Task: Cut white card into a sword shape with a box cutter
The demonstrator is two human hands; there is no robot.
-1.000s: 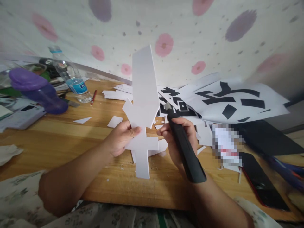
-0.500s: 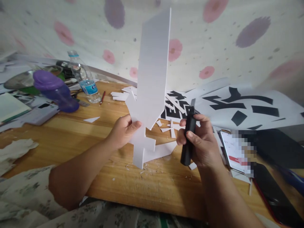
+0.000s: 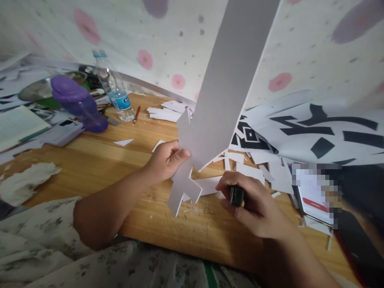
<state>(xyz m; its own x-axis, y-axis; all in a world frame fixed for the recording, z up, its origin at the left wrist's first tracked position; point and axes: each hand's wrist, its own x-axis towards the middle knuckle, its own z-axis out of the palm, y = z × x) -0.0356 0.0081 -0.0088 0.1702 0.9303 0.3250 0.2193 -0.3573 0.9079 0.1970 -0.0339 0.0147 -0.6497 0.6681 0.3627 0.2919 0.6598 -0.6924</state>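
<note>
Spreading beneath both hands, the wooden tabletop (image 3: 207,232) carries a clutter pushed mostly toward its left, back and right, which seems to leave the near middle free for handwork. Above that space the white cutout board (image 3: 231,80) is held up, leaning to the right, its broad end running out of the top of the view and its narrow, cross-armed end pointing down; whether that end touches the wood cannot be told. Holding it by the narrow waist probably gives a sure hold while leaving its edges exposed. At the back right lies a printed sheet (image 3: 288,144) with bold black shapes, its near edge by the loose offcuts. A purple cup (image 3: 85,108) and a clear bottle (image 3: 120,100) stand side by side at the left, likely set there out of the way.

The right hand (image 3: 255,200) has its grip curled around a black handle (image 3: 237,196), seen nearly end-on; what lies at its far end is hidden. The left hand (image 3: 165,162) has its grip closed on the board, thumb flat across the front face, fingers out of sight behind. Smallest are a triangular scrap (image 3: 123,142) and a red pencil (image 3: 137,114) near the bottle.
</note>
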